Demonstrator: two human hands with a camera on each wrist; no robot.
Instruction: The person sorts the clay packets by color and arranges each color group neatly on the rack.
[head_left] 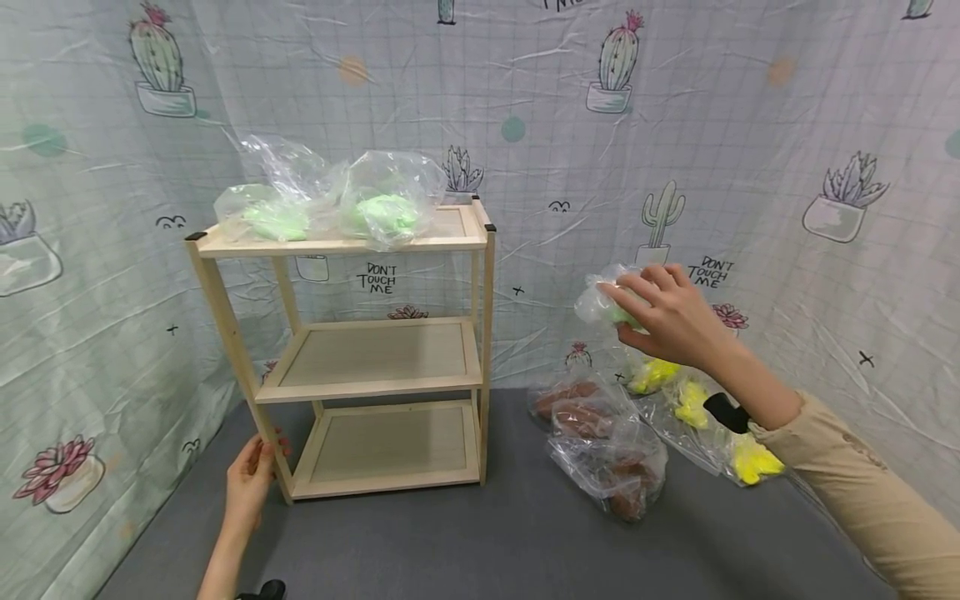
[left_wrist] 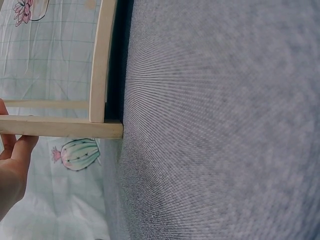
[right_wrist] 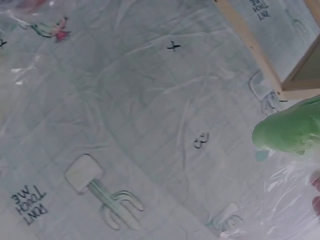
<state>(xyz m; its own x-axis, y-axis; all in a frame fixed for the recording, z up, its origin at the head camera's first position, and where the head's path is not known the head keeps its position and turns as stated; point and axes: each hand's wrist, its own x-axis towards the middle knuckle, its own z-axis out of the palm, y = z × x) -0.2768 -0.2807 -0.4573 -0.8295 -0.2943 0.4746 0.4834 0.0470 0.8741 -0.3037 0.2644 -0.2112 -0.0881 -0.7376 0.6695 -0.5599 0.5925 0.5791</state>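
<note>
My left hand (head_left: 250,479) grips the lower front left post of a three-tier wooden shelf rack (head_left: 367,390). In the left wrist view its fingers wrap the post (left_wrist: 60,128) just above the foot. Raised in the air to the right of the rack, my right hand (head_left: 671,317) holds a clear plastic bag (head_left: 596,302) with something light green inside. The right wrist view shows this green lump (right_wrist: 290,129) at its right edge, with only fingertips visible. Two similar bags of green stuff, a left one (head_left: 276,218) and a right one (head_left: 386,213), lie on the top tier.
Clear bags with brown contents (head_left: 581,417) lie on the dark grey tabletop (head_left: 517,542) right of the rack. Bags with bright yellow contents (head_left: 692,406) lie beyond them, partly behind my right forearm. A cactus-print curtain (head_left: 525,83) encloses the back and sides.
</note>
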